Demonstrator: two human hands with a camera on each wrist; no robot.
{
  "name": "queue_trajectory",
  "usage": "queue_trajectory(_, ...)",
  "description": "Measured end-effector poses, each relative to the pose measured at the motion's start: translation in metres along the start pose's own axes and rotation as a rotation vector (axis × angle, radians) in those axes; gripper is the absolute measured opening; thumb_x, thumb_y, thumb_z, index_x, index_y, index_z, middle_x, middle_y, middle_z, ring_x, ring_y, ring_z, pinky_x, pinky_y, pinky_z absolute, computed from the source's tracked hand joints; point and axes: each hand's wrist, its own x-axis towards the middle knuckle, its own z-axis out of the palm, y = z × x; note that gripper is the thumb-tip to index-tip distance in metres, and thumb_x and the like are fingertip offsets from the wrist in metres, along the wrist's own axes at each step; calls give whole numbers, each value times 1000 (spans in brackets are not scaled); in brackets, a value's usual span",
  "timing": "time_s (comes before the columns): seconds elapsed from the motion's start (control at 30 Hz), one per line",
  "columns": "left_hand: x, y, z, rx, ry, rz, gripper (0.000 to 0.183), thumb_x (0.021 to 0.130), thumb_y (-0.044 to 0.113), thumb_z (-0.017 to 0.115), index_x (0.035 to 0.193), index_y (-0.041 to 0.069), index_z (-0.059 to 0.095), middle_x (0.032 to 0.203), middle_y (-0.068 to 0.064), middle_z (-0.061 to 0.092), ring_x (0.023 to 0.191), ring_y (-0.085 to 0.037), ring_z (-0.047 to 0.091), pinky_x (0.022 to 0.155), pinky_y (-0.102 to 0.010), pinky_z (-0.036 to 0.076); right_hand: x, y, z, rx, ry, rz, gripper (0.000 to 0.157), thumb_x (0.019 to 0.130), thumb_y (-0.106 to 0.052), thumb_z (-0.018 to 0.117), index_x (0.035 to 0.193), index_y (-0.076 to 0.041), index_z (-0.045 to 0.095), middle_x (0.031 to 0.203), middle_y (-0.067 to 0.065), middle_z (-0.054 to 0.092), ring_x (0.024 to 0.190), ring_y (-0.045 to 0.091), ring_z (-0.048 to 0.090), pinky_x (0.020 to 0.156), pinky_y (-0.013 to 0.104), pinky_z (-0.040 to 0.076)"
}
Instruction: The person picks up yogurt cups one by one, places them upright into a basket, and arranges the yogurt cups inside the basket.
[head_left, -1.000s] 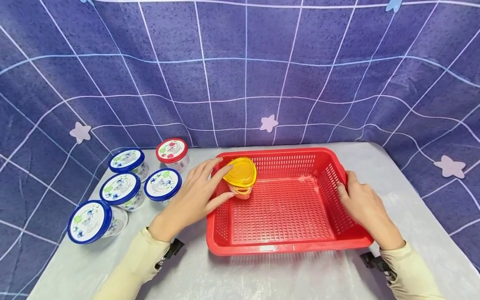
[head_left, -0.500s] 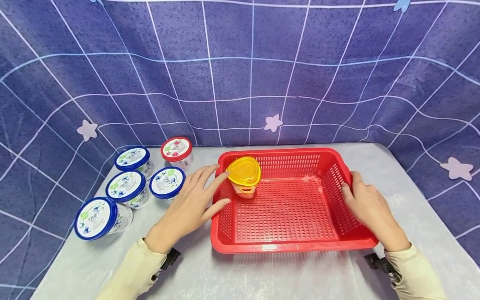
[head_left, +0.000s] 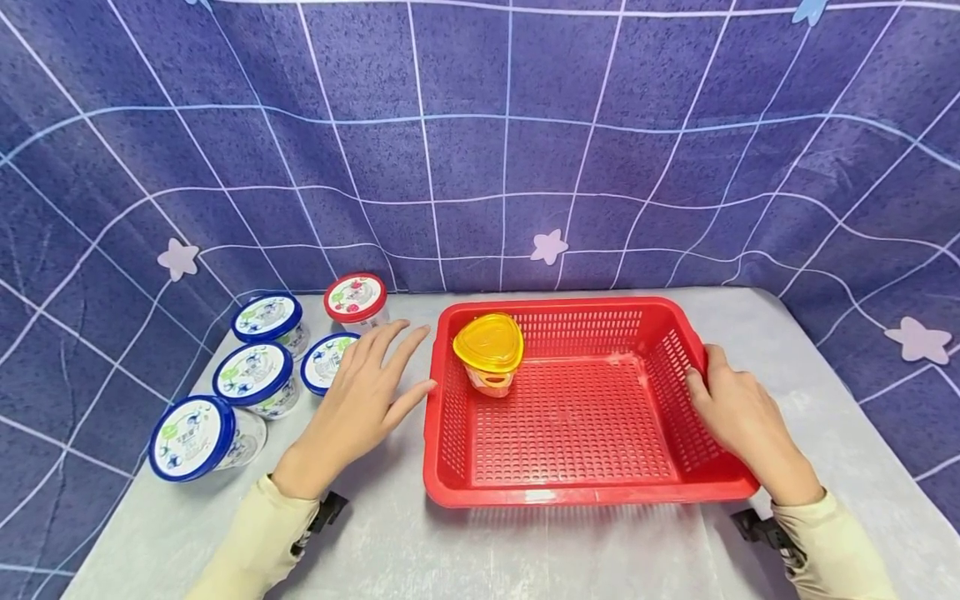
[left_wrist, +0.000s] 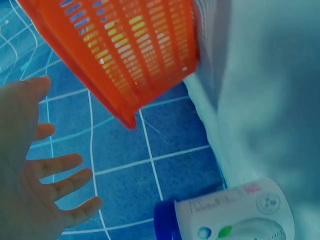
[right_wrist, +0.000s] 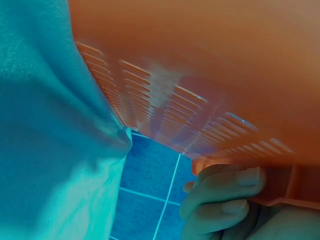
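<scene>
Left hand (head_left: 352, 404): fingers and thumb spread wide, holding nothing, palm side low over the table.
Right hand (head_left: 738, 408): fingers curled over the side rim of the red basket (head_left: 592, 497), gripping it.
Basket place: between the two sets of fingers, just apart from the left thumb tip.
Yellow-lidded cup (head_left: 489, 343): inside the basket, past the left fingertips, near the wall closest to them.
Near blue-lidded tub (head_left: 322, 364): partly hidden by the left fingers; contact I cannot tell.
Red-lidded tub (head_left: 356, 298): just beyond the left fingertips.
Other blue-lidded tubs (head_left: 255, 371): left of the left fingers.
Good grip, I'd say: right fingers firm, so the basket can't skid.
Good clearance, to my eye: left fingers lid-wide, clear of neighbouring lids and the basket's rim.
</scene>
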Motion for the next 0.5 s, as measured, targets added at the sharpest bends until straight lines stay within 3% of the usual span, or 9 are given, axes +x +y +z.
queue_trajectory(0.5, -3, -33, 8, 40, 9, -45, 59, 93, 47, 64, 141, 13, 53, 143, -17, 46, 132, -36, 41, 99, -57, 37, 1, 1, 2, 0, -9, 4, 47, 102, -24, 44, 136, 8, 36, 92, 36, 60, 73, 47, 64, 61, 60, 45)
